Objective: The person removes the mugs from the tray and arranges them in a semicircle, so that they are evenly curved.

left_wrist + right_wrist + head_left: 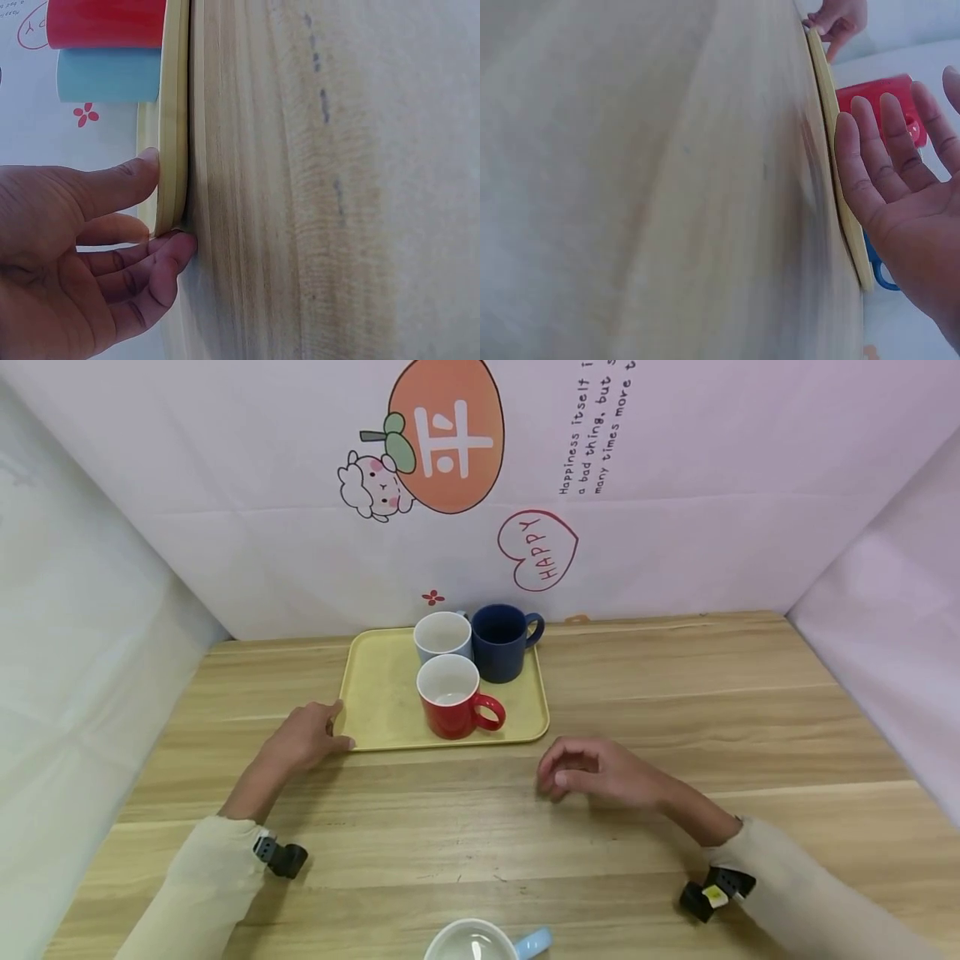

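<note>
Yellow tray bearing three mugs is pinched at its near-left corner by left grip, while right grip, fingers relaxed, is held empty nearby.

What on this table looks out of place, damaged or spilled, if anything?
One mug with a pale blue handle stands alone at the head view's lower edge, away from the yellow tray, which carries the red mug, light blue mug and navy mug. It seems left out. I see no spill or damage.
</note>
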{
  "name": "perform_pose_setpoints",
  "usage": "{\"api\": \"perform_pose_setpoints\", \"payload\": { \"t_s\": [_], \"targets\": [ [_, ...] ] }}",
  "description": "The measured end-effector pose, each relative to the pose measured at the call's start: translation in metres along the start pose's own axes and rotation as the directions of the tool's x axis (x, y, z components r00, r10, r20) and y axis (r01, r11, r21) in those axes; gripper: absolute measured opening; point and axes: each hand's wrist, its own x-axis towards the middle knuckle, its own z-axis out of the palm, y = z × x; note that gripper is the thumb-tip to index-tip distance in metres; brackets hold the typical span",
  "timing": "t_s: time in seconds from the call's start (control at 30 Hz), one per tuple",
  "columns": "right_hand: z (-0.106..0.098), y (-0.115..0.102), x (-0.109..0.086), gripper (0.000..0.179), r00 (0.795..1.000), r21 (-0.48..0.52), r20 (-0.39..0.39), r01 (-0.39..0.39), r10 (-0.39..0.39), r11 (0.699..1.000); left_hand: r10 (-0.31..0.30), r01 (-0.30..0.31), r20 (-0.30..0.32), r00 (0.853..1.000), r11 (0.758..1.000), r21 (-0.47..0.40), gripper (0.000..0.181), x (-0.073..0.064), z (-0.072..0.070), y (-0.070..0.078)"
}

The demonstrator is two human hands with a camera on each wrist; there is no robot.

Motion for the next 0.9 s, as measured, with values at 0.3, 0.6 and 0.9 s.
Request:
{"api": "perform_pose_setpoints", "payload": {
  "t_s": [0.3, 0.6, 0.9],
  "targets": [
    [-0.02, 0.001, 0.007, 0.02, 0.986, -0.068, -0.166, -0.01, -0.001, 0.998, -0.021, 0.02, 0.006, 1.0, 1.0, 0.015, 0.074, 0.001, 0.001, 0.0],
    [-0.037, 0.003, 0.013, 0.025, 0.966, -0.063, -0.26, -0.001, -0.015, 0.998, -0.023, 0.022, 0.018, 1.0, 1.0, 0.014, 0.073, 0.001, -0.001, 0.001],
    [-0.051, 0.008, 0.02, 0.03, 0.947, -0.11, -0.32, -0.04, 0.003, 0.993, -0.046, 0.045, 0.031, 0.998, 0.998, 0.036, 0.073, 0.002, -0.002, 0.003]
  ]
}}
